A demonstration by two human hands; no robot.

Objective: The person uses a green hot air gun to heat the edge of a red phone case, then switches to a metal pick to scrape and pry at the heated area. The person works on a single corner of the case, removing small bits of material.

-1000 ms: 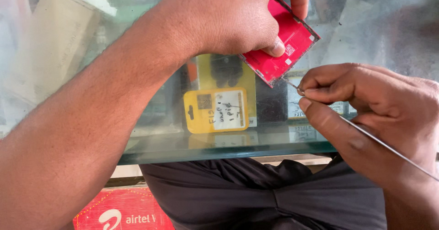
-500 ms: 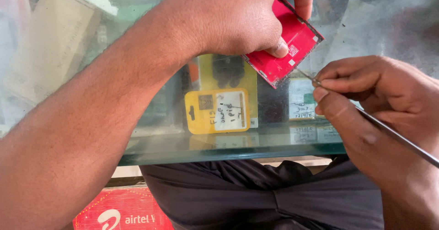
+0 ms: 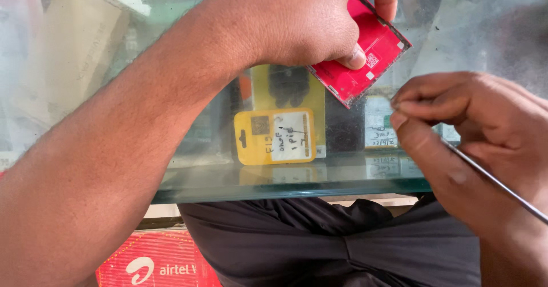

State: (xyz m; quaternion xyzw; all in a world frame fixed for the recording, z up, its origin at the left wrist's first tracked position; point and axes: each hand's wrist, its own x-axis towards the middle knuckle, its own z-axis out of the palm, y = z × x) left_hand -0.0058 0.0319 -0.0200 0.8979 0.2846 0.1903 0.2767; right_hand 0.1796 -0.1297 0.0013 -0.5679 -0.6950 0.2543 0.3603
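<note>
R hand (image 3: pixel 474 138) is sitting a bit lower-right than 0.5 s ago, tool tip now off the red board's (image 3: pixel 365 53) edge.

L hand (image 3: pixel 297 18) is pinning the red board, a thin rectangular plate w/ a metal rim, against the glass counter (image 3: pixel 285 187); thumb is pressing on its face, fingers curled and clamped over its far side. Board is lying up and to the left of the R fingers (image 3: pixel 422 101), long axis running diagonal, upper-right to lower-left, near corner just beside them. R thumb and fingers are pinched together on a thin metal rod (image 3: pixel 491 178) that is trailing down-right out of frame. Rod's working tip is hidden inside the pinch, so can't tell if it's touching the board. Board's top part is covered by the L hand. Yellow tag (image 3: pixel 274 135) is lying under the glass.
</note>
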